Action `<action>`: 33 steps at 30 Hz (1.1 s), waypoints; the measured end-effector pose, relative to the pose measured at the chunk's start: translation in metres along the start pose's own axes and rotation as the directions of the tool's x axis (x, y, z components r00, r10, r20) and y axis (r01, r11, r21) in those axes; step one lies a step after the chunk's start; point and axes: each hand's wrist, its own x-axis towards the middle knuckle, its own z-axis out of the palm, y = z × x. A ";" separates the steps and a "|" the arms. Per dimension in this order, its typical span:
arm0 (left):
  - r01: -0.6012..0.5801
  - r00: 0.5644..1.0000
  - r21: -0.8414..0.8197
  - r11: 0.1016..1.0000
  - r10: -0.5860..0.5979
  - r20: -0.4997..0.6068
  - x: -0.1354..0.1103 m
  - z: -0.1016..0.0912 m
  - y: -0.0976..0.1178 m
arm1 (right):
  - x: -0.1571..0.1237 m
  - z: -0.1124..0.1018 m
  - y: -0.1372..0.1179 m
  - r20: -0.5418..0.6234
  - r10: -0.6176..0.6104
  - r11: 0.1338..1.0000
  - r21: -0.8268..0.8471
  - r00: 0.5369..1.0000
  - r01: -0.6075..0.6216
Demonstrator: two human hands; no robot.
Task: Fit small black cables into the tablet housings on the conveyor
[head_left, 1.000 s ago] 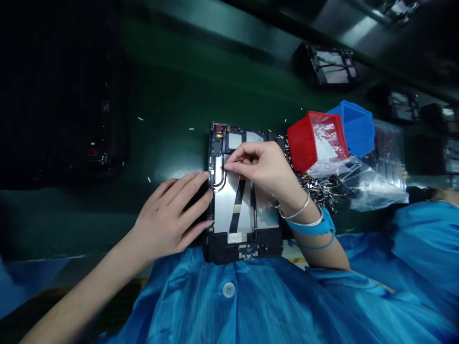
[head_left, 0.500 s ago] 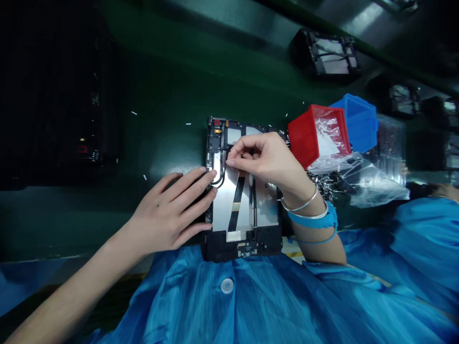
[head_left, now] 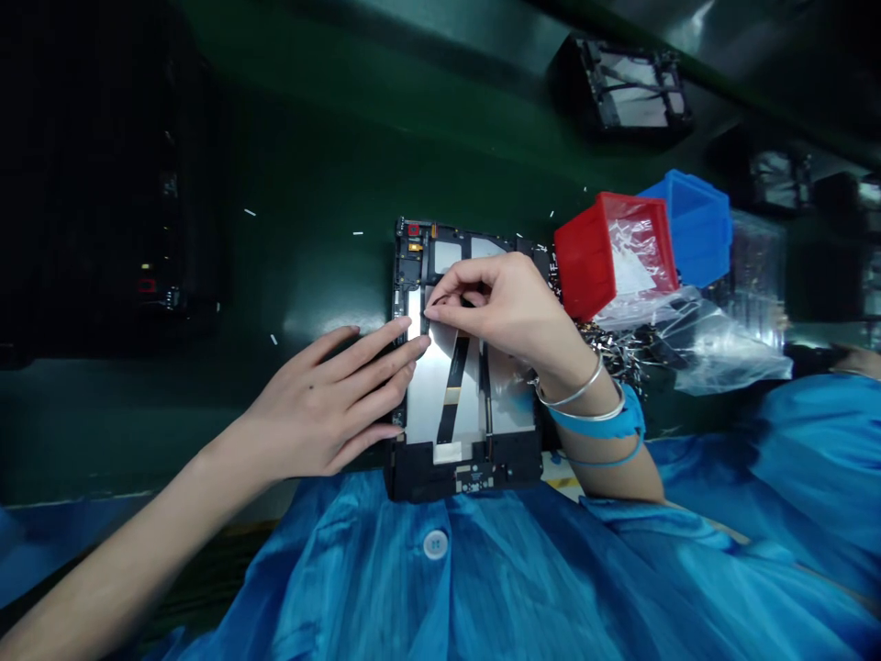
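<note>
In front of me lies a tablet-like electronic device with its inside exposed: a black frame, silver plates and dark flex strips. My left hand rests over its left edge, fingers spread, the fingertips on the silver plate and rim. Above the device's left half, my right hand pinches thumb and forefinger at a thin black cable, which runs down the left side. The fingertips partly hide that cable, and the left fingers cover its lower end.
Right of the device stand a red bin holding clear plastic bags and a blue bin. A heap of small metallic parts lies below them. Similar devices are stacked behind. Another person's blue sleeve is at right.
The black cable's loop by the left fingers no longer shows. My right fingertips have shifted slightly left, and my left fingers reach a little further onto the device.
</note>
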 end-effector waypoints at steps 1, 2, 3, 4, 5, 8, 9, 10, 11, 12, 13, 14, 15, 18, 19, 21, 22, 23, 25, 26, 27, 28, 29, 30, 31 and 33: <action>-0.008 1.000 0.010 1.000 0.008 0.005 0.000 0.000 0.000 | 0.000 0.000 -0.001 -0.008 0.009 1.000 -0.013 1.000 -0.009; -0.017 1.000 0.019 1.000 0.017 0.006 0.001 -0.001 -0.001 | -0.001 0.001 -0.002 -0.013 0.017 1.000 -0.023 1.000 -0.017; -0.024 1.000 0.028 0.999 0.024 0.007 0.001 -0.002 -0.001 | -0.001 0.001 -0.002 -0.017 0.022 0.999 -0.032 1.000 -0.023; -0.026 1.000 0.035 0.999 0.026 0.007 0.002 -0.002 -0.001 | -0.001 0.002 -0.003 -0.021 0.024 0.999 -0.040 0.999 -0.025; -0.025 1.000 0.042 0.999 0.025 0.009 0.002 -0.003 -0.002 | -0.001 0.002 -0.003 -0.024 0.025 0.998 -0.050 0.999 -0.026; -0.024 1.000 0.055 0.998 0.023 0.022 0.004 -0.006 -0.002 | -0.002 0.004 -0.004 -0.036 0.025 0.996 -0.084 0.999 -0.028; -0.025 0.999 0.053 0.998 0.024 0.026 0.005 -0.007 -0.001 | -0.003 0.005 -0.004 -0.044 0.023 0.995 -0.094 0.999 -0.027; -0.027 0.999 0.049 0.998 0.026 0.026 0.006 -0.008 -0.001 | -0.003 0.005 -0.004 -0.054 0.018 0.994 -0.104 0.998 -0.023; -0.026 0.999 0.041 0.999 0.025 0.026 0.006 -0.009 0.000 | -0.003 0.006 -0.004 -0.072 0.010 0.993 -0.115 0.997 -0.018; -0.020 1.000 0.030 0.999 0.019 0.024 0.007 -0.010 0.000 | -0.004 0.006 -0.004 -0.103 0.000 0.992 -0.128 0.995 -0.013; -0.008 1.000 0.016 1.000 0.008 0.024 0.008 -0.010 0.001 | -0.005 0.007 -0.004 -0.147 -0.013 0.990 -0.143 0.989 -0.009; 0.007 1.000 0.001 1.000 -0.007 0.023 0.010 -0.009 0.000 | -0.007 0.006 -0.003 -0.201 -0.027 0.987 -0.158 0.979 -0.006; 0.029 0.999 -0.014 0.999 -0.028 0.021 0.012 -0.009 -0.001 | -0.010 0.005 -0.003 -0.261 -0.040 0.985 -0.170 0.964 -0.006; 0.104 0.994 -0.073 0.992 -0.102 0.023 0.023 -0.007 -0.008 | -0.026 -0.001 0.000 -0.416 -0.071 0.982 -0.190 0.906 -0.011; 0.135 0.991 -0.100 0.986 -0.132 0.027 0.027 -0.008 -0.011 | -0.034 -0.004 0.002 -0.450 -0.080 0.980 -0.199 0.890 -0.013; 0.205 0.979 -0.186 0.961 -0.202 0.039 0.031 -0.009 -0.014 | -0.053 -0.010 0.010 -0.494 -0.081 0.973 -0.228 0.865 -0.039; 0.249 0.968 -0.241 0.938 -0.250 0.028 0.032 -0.010 -0.013 | -0.064 -0.012 0.015 -0.510 -0.069 0.967 -0.245 0.857 -0.068; 0.306 0.947 -0.293 0.906 -0.320 0.000 0.030 -0.011 -0.010 | -0.075 -0.014 0.021 -0.523 -0.045 0.958 -0.264 0.851 -0.112; 0.443 0.861 -0.358 0.822 -0.501 -0.084 0.023 -0.010 0.004 | -0.094 -0.013 0.033 -0.541 0.028 0.926 -0.302 0.840 -0.225; 0.512 0.805 -0.362 0.779 -0.582 -0.114 0.018 -0.009 0.015 | -0.102 -0.011 0.039 -0.537 0.069 0.908 -0.315 0.841 -0.276; 0.567 0.761 -0.352 0.744 -0.637 -0.122 0.012 -0.007 0.026 | -0.108 -0.009 0.044 -0.522 0.111 0.895 -0.317 0.846 -0.313; 0.603 0.741 -0.339 0.722 -0.664 -0.097 0.007 -0.005 0.038 | -0.113 -0.005 0.048 -0.498 0.151 0.891 -0.305 0.854 -0.336; 0.621 0.741 -0.329 0.712 -0.670 -0.051 0.002 -0.003 0.050 | -0.117 -0.001 0.050 -0.473 0.185 0.897 -0.277 0.861 -0.345; 0.631 0.745 -0.320 0.706 -0.667 -0.003 -0.003 -0.001 0.060 | -0.119 0.002 0.050 -0.451 0.214 0.911 -0.229 0.867 -0.344; 0.643 0.744 -0.312 0.700 -0.667 0.037 -0.007 -0.001 0.069 | -0.121 0.005 0.049 -0.439 0.234 0.929 -0.163 0.868 -0.333; 0.644 0.748 -0.288 0.708 -0.662 0.044 -0.015 -0.004 0.079 | -0.120 0.009 0.045 -0.437 0.253 0.961 0.014 0.863 -0.275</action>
